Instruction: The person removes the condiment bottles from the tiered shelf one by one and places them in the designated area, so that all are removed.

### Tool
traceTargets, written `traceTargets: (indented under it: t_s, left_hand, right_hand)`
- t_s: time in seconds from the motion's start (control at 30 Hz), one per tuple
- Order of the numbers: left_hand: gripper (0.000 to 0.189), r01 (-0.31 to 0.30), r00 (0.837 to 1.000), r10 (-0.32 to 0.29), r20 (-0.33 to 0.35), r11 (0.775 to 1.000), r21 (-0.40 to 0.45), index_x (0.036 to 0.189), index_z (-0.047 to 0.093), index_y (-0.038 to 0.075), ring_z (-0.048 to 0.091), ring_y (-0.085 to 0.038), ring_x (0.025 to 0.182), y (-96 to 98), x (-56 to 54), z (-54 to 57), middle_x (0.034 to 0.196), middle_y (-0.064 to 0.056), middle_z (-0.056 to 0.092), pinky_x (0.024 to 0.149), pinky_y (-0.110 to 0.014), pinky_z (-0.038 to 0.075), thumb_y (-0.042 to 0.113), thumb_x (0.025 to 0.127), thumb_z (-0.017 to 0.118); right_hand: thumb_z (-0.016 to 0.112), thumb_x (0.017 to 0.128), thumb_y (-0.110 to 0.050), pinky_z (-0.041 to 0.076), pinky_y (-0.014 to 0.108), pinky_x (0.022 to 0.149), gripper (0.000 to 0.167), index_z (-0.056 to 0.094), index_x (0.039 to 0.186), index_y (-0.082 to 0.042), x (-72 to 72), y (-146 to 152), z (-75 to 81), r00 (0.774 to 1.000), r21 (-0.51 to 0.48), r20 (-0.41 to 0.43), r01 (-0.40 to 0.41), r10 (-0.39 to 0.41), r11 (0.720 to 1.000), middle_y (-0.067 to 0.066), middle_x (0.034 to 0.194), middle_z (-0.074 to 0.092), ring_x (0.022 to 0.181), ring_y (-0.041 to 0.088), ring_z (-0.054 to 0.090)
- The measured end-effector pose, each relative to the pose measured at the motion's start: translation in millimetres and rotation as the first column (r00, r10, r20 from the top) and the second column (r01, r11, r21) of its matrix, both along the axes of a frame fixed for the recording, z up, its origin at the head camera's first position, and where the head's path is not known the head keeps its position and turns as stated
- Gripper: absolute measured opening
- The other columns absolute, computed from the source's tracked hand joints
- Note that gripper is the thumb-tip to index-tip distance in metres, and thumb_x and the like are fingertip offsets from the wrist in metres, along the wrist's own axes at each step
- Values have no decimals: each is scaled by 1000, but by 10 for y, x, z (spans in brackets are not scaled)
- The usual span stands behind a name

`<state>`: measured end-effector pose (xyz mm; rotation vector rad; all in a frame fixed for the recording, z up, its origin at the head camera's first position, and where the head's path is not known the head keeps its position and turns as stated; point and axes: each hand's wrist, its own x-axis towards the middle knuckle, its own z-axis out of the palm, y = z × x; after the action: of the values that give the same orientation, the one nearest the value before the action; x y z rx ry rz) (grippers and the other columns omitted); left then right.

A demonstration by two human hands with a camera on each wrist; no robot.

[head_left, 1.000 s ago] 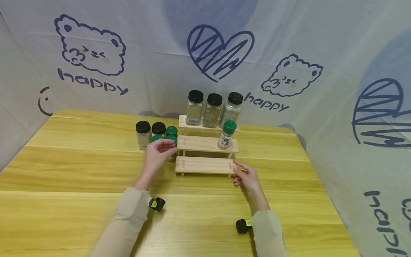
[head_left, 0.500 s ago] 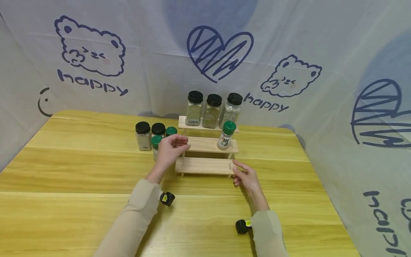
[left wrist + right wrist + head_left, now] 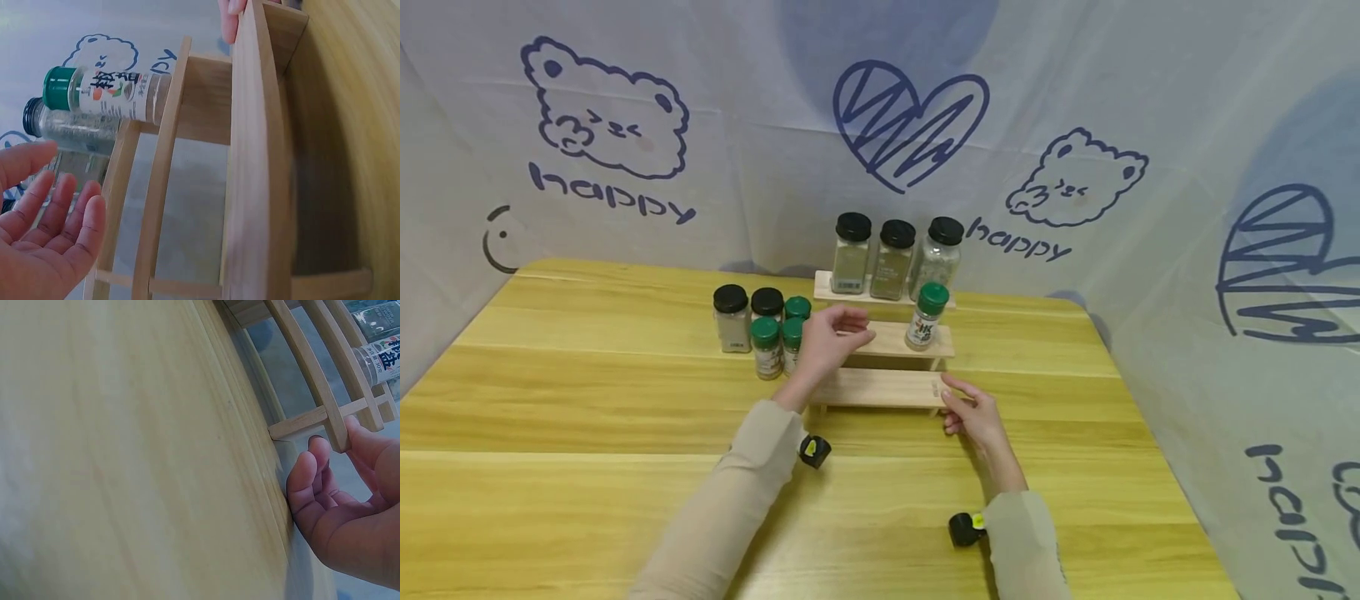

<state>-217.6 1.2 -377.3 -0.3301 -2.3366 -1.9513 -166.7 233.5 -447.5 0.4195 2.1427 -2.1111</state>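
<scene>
A three-step wooden rack (image 3: pixel 880 388) stands on the table. My left hand (image 3: pixel 827 346) hovers over the left part of its middle step, fingers loosely bent. Nothing sits between those fingers in the left wrist view. My right hand (image 3: pixel 977 417) pinches the right end of the lowest step, with thumb and finger at the board's end in the right wrist view. A green-capped spice shaker (image 3: pixel 924 327) is upright on the right of the middle step. Three black-capped spice jars (image 3: pixel 892 268) line the top step.
Left of the rack stands a cluster of jars: two with black caps (image 3: pixel 732 321) and several green-capped shakers (image 3: pixel 767 354), one partly behind my left hand. A printed cloth (image 3: pixel 760 167) hangs behind the table (image 3: pixel 587 400).
My left hand has moved right, from the clustered jars to over the middle step, uncovering the green-capped shakers. The right hand keeps its place at the rack's lowest step.
</scene>
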Motion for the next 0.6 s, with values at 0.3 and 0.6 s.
traceTargets:
  t_s: [0.3, 0.6]
  left_hand:
    - [28, 56, 998, -54, -31, 997, 46, 103, 62, -3, 59, -28, 91, 160, -36, 119, 100, -18, 62, 75, -34, 50, 5, 77, 70]
    - [41, 117, 991, -113, -65, 992, 53, 114, 57, -3, 56, -26, 97, 334, -139, 120, 109, -17, 58, 82, -31, 47, 5, 76, 70]
  right_hand:
    - [55, 89, -7, 45, 19, 40, 38, 49, 125, 2, 5, -11, 9, 1000, -9, -10, -8, 8, 1000, 4, 59, 60, 43, 8, 50]
    - [55, 89, -6, 46, 19, 40, 38, 49, 125, 2, -2, -4, 5, 1000, 6, -13, -12, 12, 1000, 3, 59, 59, 42, 8, 50]
